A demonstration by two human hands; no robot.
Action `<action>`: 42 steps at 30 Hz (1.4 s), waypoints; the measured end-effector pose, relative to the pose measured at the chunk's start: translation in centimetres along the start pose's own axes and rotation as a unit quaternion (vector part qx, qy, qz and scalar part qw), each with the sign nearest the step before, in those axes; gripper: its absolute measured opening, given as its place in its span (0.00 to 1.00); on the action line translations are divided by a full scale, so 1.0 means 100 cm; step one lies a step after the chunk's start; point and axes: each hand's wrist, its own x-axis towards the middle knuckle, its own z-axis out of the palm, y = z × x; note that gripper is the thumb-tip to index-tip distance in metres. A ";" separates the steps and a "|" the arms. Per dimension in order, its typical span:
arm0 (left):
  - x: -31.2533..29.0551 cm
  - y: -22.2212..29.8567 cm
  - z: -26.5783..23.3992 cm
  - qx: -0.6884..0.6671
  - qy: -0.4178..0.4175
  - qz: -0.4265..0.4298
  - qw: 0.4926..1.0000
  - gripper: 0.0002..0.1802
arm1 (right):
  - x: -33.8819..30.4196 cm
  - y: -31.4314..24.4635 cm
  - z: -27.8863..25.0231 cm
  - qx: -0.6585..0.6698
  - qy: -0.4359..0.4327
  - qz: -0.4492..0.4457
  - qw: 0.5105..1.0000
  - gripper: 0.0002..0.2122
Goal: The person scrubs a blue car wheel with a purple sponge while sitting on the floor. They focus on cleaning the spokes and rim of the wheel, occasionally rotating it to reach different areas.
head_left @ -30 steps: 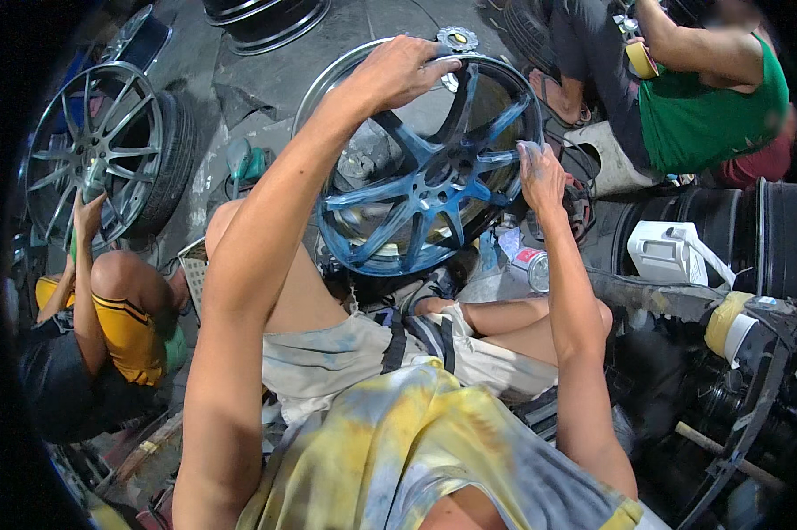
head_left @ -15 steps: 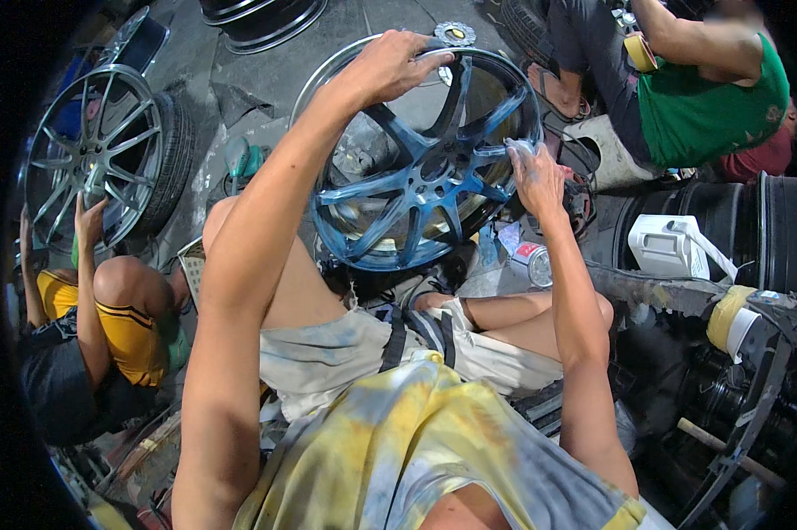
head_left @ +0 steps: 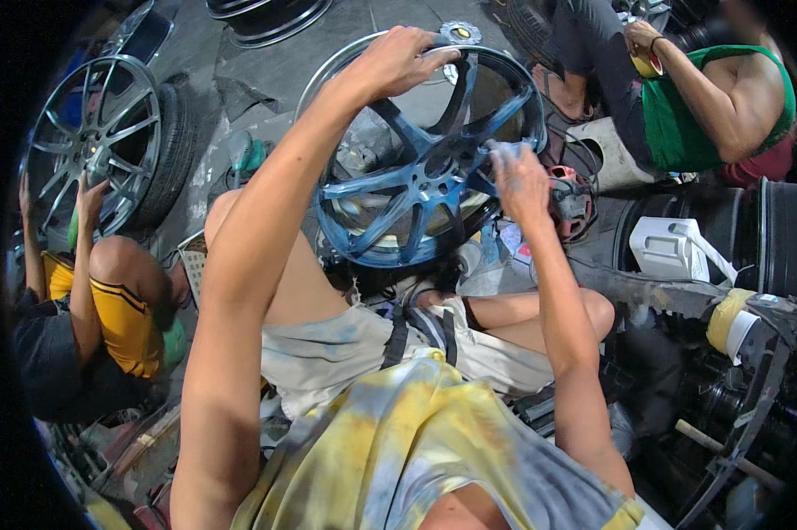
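Observation:
A spoked alloy wheel rim (head_left: 416, 190), smeared blue and grey, stands tilted in front of me by my knees. At its top edge my left hand (head_left: 405, 62) is closed over the lip, fingers reaching to the inner side. My right hand (head_left: 519, 184) presses on a spoke at the right of the rim, its fingers bent and dusted blue-grey. Something pale bluish shows under those fingers, but motion blur hides what it is. Beneath the wheel's lower right side lies a partly covered can (head_left: 522, 256).
At left a person holds a green tool against another rim (head_left: 94, 141), beside a tyre (head_left: 170, 132). At upper right a person in a green top (head_left: 681, 115) sits near a white bucket (head_left: 603, 150). A red power tool (head_left: 573, 205) and a white box (head_left: 668, 247) lie at right.
My right hand has moved left and inward along the spoke, uncovering the red tool. My left hand stays on the rim's top edge. The person in green has lowered an arm.

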 end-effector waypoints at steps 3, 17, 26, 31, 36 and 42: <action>0.003 0.000 0.002 0.000 -0.001 -0.002 1.000 0.24 | 0.004 -0.001 -0.003 -0.016 0.015 -0.014 1.000 0.12; 0.000 0.006 -0.003 -0.002 -0.019 -0.023 1.000 0.24 | 0.003 0.007 -0.006 -0.012 0.039 0.013 0.999 0.12; 0.002 0.002 -0.001 -0.005 -0.020 -0.003 1.000 0.23 | -0.023 0.013 0.016 -0.015 0.112 0.102 0.988 0.14; 0.001 0.003 -0.008 -0.025 -0.037 -0.050 0.998 0.22 | -0.029 -0.042 0.037 0.088 0.162 0.092 0.979 0.14; 0.005 -0.003 0.000 -0.040 -0.013 -0.018 0.999 0.22 | -0.029 -0.037 0.037 0.047 0.170 0.132 0.976 0.14; 0.006 0.005 -0.006 -0.007 -0.043 -0.046 0.998 0.23 | -0.027 -0.019 0.024 -0.007 0.173 0.136 0.975 0.13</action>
